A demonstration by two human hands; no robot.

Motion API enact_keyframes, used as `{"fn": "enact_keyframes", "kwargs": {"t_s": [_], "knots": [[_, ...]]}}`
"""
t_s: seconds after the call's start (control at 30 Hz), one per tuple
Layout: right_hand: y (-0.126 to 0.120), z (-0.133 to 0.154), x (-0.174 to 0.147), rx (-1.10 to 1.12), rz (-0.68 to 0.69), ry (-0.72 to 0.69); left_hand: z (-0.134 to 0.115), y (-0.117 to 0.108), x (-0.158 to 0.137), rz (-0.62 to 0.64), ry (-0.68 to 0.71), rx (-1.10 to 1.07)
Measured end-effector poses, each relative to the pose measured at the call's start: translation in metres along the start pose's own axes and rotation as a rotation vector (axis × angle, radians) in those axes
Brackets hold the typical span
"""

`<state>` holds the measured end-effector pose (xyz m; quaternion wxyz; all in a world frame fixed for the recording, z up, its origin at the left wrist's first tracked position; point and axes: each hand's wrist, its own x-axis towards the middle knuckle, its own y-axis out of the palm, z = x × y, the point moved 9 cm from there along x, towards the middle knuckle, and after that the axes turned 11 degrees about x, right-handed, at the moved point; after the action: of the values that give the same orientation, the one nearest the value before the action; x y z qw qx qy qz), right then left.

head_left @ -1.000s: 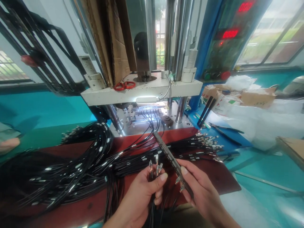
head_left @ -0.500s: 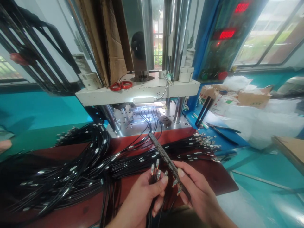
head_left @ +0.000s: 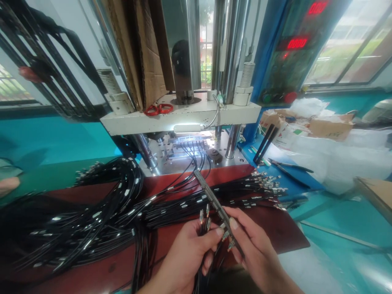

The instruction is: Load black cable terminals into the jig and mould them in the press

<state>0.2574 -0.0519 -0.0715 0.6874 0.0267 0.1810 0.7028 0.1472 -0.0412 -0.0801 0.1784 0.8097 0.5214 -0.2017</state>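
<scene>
My left hand [head_left: 194,247] pinches several black cables [head_left: 199,281] just below their metal connectors, right beside the slotted bar [head_left: 210,196] that my right hand [head_left: 255,243] grips at its near end, above the red-brown tabletop [head_left: 286,232]. Tilting the bar could, I judge, unseat the connectors [head_left: 230,246] along its edge; a slack pinch could let cables slip.
</scene>
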Motion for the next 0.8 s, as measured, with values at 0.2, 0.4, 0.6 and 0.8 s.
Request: {"fn": "enact_keyframes", "kwargs": {"t_s": [0.2,0.4,0.6,0.8], "knots": [[-0.003,0.014,0.000,-0.235,-0.019,-0.290,-0.002,0.001,0.000,-0.030,0.027,-0.011],[-0.006,0.003,-0.002,0.072,-0.101,0.008,-0.014,-0.014,-0.007,-0.041,0.041,-0.048],[-0.012,0.001,-0.009,0.181,-0.224,0.136,-0.002,-0.025,-0.011,0.005,-0.079,-0.194],[-0.006,0.003,-0.005,0.175,-0.153,0.146,-0.004,-0.017,-0.006,-0.035,-0.011,-0.219]]}}
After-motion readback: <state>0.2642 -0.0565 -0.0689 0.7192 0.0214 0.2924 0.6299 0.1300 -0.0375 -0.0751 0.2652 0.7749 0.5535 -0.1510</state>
